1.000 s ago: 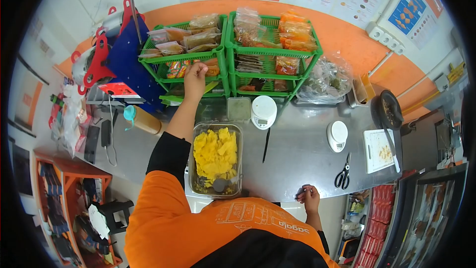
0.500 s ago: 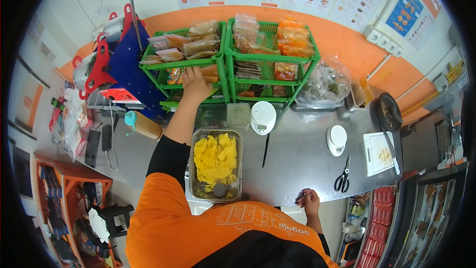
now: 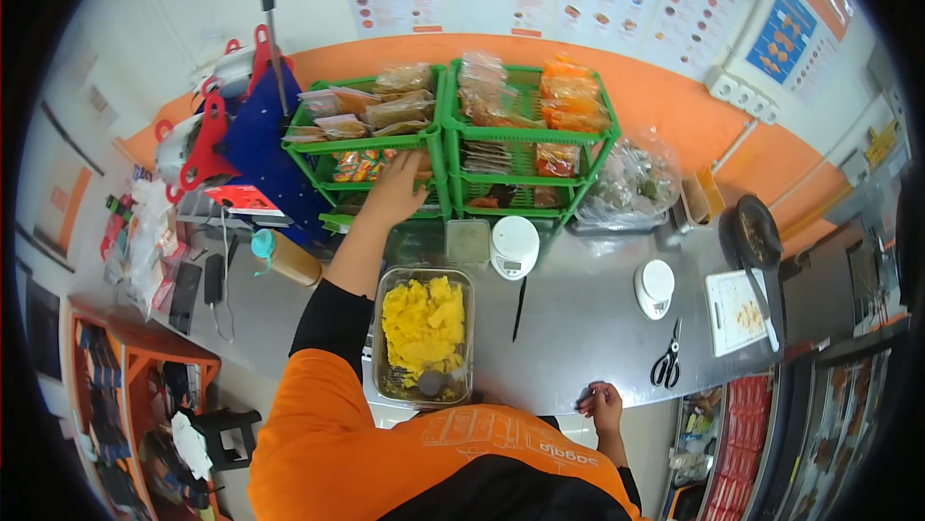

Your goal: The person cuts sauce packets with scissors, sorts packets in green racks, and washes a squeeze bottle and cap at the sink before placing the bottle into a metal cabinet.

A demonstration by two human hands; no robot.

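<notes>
My left hand (image 3: 397, 192) reaches into the middle tier of the left green rack (image 3: 436, 141), its fingers stretched out over brown packets. Beside it in that tier lie colourful wrapped packets (image 3: 358, 166). Nothing can be seen gripped in that hand. Near the table's front edge is my right hand (image 3: 603, 405), low and with curled fingers around a small dark thing I cannot make out. Below my left forearm stands a clear container (image 3: 470, 328) of yellow mash (image 3: 422, 321), with a round grey object (image 3: 431, 383) at its near end.
A second green rack (image 3: 590, 141) holds bagged items. Two white scales (image 3: 514, 244), (image 3: 656, 282), a lidded square tub (image 3: 468, 241), a black pen-like stick (image 3: 520, 309), scissors (image 3: 667, 359) and a cutting board (image 3: 736, 313) with a knife lie on the steel table (image 3: 578, 328). A bottle (image 3: 289, 259) stands left.
My left hand has shifted right within the tier, from the colourful packets towards the brown ones. The whole view has dipped slightly. My right hand stays by the table edge.
</notes>
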